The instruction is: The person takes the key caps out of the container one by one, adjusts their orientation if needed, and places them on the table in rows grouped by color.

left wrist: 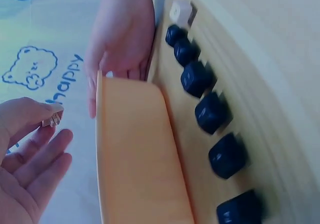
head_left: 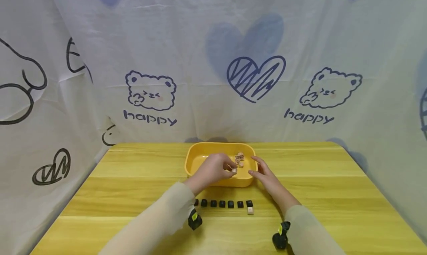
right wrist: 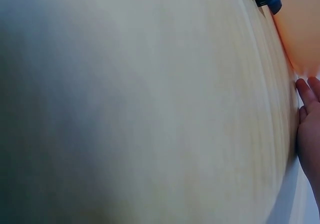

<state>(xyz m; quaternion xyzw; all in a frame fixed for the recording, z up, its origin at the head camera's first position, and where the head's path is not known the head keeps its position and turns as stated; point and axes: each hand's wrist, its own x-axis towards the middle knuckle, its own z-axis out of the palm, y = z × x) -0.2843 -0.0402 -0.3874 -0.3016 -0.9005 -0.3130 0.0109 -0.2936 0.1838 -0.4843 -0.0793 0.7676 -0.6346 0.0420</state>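
My left hand [head_left: 215, 168] reaches over the yellow tray [head_left: 197, 151] and pinches a small pale keycap [left wrist: 52, 116] between thumb and fingertips. Its other fingers stay loosely spread in the left wrist view. Several more pale keycaps [head_left: 239, 158] lie in the right part of the tray. My right hand [head_left: 267, 175] rests at the tray's right end, thumb and forefinger apart, fingertips at the rim. In the right wrist view its extended fingers [right wrist: 306, 91] meet the tray's corner.
In front of the tray, a row of several black keycaps [head_left: 222, 204] stands on the wooden table [head_left: 333, 195]. One white keycap [head_left: 250, 210] sits just below the row's right end. A printed cloth [head_left: 200, 62] hangs behind the table.
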